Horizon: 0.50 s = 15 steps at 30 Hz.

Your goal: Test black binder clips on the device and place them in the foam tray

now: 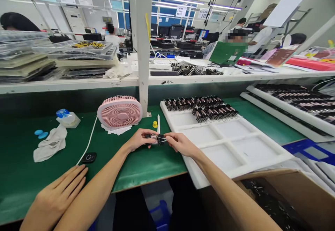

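My left hand [140, 140] and my right hand [180, 143] meet over the green bench mat and pinch one small black part with a binder clip [157, 139] between their fingertips. The part sits just left of a white foam tray [235, 147]. Rows of similar clipped parts [204, 107] fill the tray's far end, and its near compartments are bare. A white stick [158, 119] and a small yellow piece [155, 124] lie just beyond my hands.
A pink desk fan [119, 112] stands behind my left hand; its white cable runs to a black controller [89, 157]. Another person's hand [60, 196] rests flat at the near left. A white cloth [51, 143] lies left, a cardboard box [288, 196] near right.
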Motion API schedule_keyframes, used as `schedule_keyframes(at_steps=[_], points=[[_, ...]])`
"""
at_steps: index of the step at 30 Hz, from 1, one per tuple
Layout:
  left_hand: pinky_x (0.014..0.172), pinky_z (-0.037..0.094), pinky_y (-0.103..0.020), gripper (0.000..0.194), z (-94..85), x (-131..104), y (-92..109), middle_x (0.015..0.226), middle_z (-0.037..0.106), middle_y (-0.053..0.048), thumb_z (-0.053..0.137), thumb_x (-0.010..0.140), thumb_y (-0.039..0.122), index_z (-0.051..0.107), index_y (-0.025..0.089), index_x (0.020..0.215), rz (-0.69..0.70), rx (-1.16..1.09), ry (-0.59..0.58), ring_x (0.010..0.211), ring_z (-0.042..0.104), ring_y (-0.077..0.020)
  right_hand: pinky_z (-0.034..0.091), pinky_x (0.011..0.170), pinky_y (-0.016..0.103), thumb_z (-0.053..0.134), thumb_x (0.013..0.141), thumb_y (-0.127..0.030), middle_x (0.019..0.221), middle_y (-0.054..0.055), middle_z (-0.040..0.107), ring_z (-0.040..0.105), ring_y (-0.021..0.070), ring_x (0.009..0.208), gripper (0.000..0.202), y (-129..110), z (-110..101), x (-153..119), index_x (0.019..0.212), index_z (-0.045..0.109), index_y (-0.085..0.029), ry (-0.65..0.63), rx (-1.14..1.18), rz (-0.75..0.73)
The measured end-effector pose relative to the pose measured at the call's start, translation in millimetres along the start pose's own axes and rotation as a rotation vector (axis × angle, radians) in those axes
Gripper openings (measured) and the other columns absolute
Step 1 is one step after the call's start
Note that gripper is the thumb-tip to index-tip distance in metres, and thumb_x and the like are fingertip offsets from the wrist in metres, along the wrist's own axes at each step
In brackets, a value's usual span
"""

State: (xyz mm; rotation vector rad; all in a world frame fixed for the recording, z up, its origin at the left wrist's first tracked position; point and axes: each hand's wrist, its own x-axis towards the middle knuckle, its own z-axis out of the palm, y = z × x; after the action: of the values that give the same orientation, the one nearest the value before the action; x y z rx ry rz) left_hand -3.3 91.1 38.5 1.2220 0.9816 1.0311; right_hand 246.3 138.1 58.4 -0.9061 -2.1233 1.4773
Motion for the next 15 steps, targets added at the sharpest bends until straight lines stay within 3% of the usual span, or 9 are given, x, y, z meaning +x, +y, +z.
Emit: schedule_keyframes(at_steps=[7, 11, 15], points=[[0.058, 0.054, -0.03, 0.048, -0.2, 1, -1, 0.085, 0.073, -0.009, 0.091, 0.068, 0.037, 0.08, 0.014, 0.109, -0.014, 0.047, -0.006, 0.065, 0.065, -0.0188, 0.039, 0.052, 0.025, 0.05, 0.101, -0.05, 0.07, 0.001, 0.056, 0.048, 0.0138, 0.056, 0.042, 1, 0, 1, 0.107, 0.072, -0.015, 0.018, -0.057, -0.027], [0.057, 0.054, -0.029, 0.046, -0.4, 1, 1, 0.083, 0.072, -0.007, 0.091, 0.067, 0.036, 0.08, 0.015, 0.106, -0.011, 0.056, 0.006, 0.059, 0.062, -0.0154, 0.041, 0.051, 0.025, 0.051, 0.101, -0.049, 0.072, 0.002, 0.058, 0.051, 0.0141, 0.057, 0.041, -1, 0, 2, 0.111, 0.072, -0.015, 0.029, -0.045, -0.005], [0.057, 0.053, -0.028, 0.046, 0.5, 0, 4, 0.083, 0.071, -0.005, 0.09, 0.069, 0.038, 0.077, 0.015, 0.107, -0.001, 0.074, 0.0, 0.057, 0.061, -0.0143, 0.046, 0.054, 0.025, 0.057, 0.098, -0.046, 0.078, 0.002, 0.063, 0.055, 0.0146, 0.061, 0.046, -12, 2, 5, 0.132, 0.065, -0.016, 0.033, 0.008, 0.065]])
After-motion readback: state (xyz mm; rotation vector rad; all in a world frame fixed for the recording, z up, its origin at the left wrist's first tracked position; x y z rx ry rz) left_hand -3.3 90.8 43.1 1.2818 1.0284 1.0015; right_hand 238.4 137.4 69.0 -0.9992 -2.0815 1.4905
